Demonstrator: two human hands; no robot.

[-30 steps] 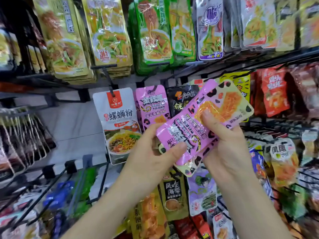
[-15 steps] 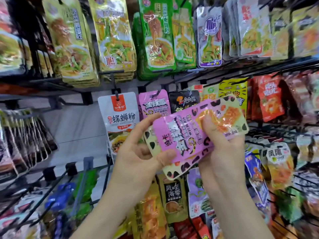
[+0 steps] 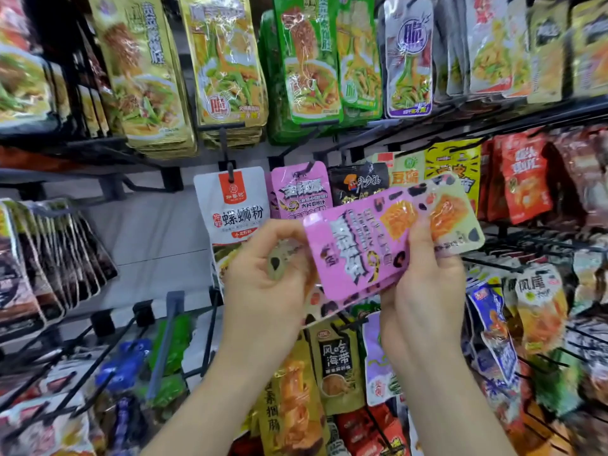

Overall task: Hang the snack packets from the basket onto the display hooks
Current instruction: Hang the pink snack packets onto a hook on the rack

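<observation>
A pale grey back wall (image 3: 154, 238) carries black wire display hooks (image 3: 227, 149) crowded with glossy flat foil pouches. At far left hangs a fanned row of dark packets (image 3: 49, 255); above, long gold noodle packs (image 3: 144, 74). A white rectangular pouch with an orange label (image 3: 230, 205) hangs at centre. Just before it, the left hand (image 3: 266, 284) curls its fingers around a crinkly clear-and-cream packet end (image 3: 279, 261). The right hand (image 3: 424, 291) pinches a stack of shiny pink plastic snack packets with black blotches (image 3: 371, 245), tilted, held in front of the hooks. Red pouches (image 3: 523, 179) hang at right.
</observation>
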